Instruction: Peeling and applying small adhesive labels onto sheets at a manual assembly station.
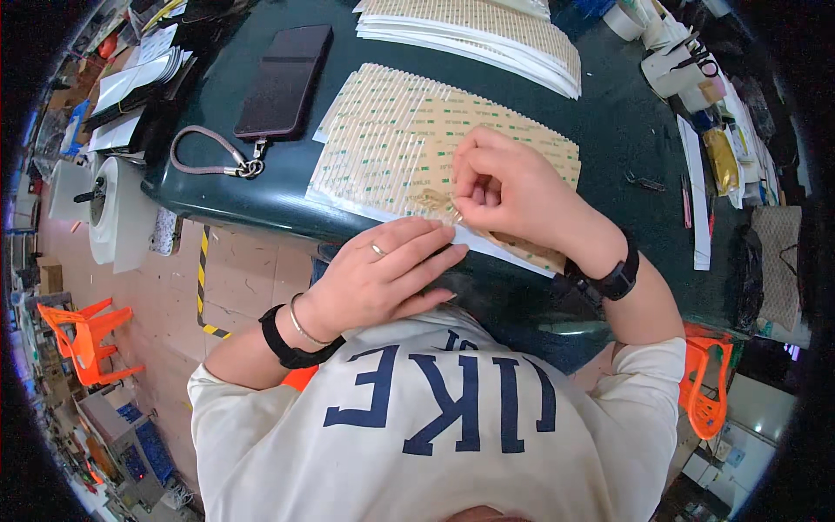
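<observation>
A sheet of tan adhesive backing [374,148] with green print lies on white sheets near the table's front edge. Its left part is cut into narrow ridged strips; the right part looks smooth. My left hand [387,265] rests on the sheet's front edge, fingers stretched out, with a ring and a bracelet on that side. Just above its fingertips, my right hand [513,187] is closed in a pinch over the sheet. A loose, crumpled tan backing strip [432,202] sits at its fingertips; the exact grip is partly hidden.
A stack of similar sheets [470,35] lies farther back. To the left are a dark phone case [285,83] and its wrist cord [196,148]. Tweezers [645,181], a white strip [694,196] and a tool holder [674,70] occupy the right. An orange chair [87,339] stands on the floor.
</observation>
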Action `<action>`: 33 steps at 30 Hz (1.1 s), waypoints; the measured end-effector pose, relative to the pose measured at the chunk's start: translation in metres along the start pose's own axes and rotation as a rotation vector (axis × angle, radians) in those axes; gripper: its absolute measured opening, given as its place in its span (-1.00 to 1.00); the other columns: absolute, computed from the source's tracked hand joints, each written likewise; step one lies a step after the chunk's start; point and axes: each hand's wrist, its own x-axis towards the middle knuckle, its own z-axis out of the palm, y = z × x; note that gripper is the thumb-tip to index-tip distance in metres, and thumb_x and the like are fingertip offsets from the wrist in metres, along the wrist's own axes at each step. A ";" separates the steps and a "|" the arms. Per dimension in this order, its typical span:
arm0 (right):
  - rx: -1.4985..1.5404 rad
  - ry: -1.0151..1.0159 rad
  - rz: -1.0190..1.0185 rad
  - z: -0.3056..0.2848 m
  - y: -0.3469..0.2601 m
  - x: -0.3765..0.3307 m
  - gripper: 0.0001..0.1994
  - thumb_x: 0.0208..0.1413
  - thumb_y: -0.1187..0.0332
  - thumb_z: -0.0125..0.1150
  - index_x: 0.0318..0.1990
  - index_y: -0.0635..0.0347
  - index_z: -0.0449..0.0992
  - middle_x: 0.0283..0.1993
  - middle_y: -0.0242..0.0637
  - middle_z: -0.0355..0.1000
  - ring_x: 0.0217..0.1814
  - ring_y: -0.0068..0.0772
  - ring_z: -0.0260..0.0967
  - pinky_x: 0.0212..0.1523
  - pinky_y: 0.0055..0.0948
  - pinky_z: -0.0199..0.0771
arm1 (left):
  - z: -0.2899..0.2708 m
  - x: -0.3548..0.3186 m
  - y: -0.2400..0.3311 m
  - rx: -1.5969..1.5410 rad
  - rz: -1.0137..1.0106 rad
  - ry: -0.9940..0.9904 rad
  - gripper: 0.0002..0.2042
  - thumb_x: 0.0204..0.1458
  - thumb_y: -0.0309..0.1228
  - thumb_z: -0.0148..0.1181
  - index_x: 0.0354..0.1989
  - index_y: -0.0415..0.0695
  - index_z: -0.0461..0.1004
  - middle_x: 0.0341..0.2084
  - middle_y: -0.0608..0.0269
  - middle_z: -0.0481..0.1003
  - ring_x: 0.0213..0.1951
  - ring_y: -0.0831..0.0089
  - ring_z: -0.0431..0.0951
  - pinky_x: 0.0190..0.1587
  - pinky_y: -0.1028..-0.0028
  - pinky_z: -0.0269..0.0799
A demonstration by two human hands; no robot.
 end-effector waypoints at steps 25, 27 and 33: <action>0.042 -0.181 0.012 -0.015 -0.001 -0.003 -0.91 0.06 0.50 0.35 -0.38 0.28 0.54 -0.15 -0.41 0.31 -0.30 -0.62 0.29 -0.27 -0.61 0.37 | 0.010 0.012 0.004 -0.028 0.111 -0.050 -0.44 -0.01 -0.28 0.46 0.20 -0.17 0.52 0.15 0.16 0.44 0.15 0.20 0.51 0.16 0.25 0.53; 0.024 -0.172 -0.012 -0.014 -0.001 -0.004 -0.91 0.06 0.50 0.34 -0.39 0.29 0.53 -0.16 -0.41 0.32 -0.31 -0.63 0.30 -0.28 -0.62 0.37 | 0.012 0.012 0.004 -0.021 0.123 -0.031 -0.44 -0.01 -0.27 0.46 0.20 -0.16 0.52 0.15 0.16 0.44 0.15 0.20 0.51 0.16 0.25 0.52; 0.031 -0.153 0.032 -0.017 -0.001 -0.004 -0.91 0.07 0.50 0.32 -0.40 0.30 0.52 -0.18 -0.40 0.33 -0.34 -0.64 0.31 -0.32 -0.62 0.37 | 0.012 0.008 0.009 -0.018 0.053 -0.033 -0.47 -0.01 -0.25 0.46 0.18 -0.09 0.55 0.15 0.16 0.44 0.15 0.19 0.50 0.18 0.24 0.52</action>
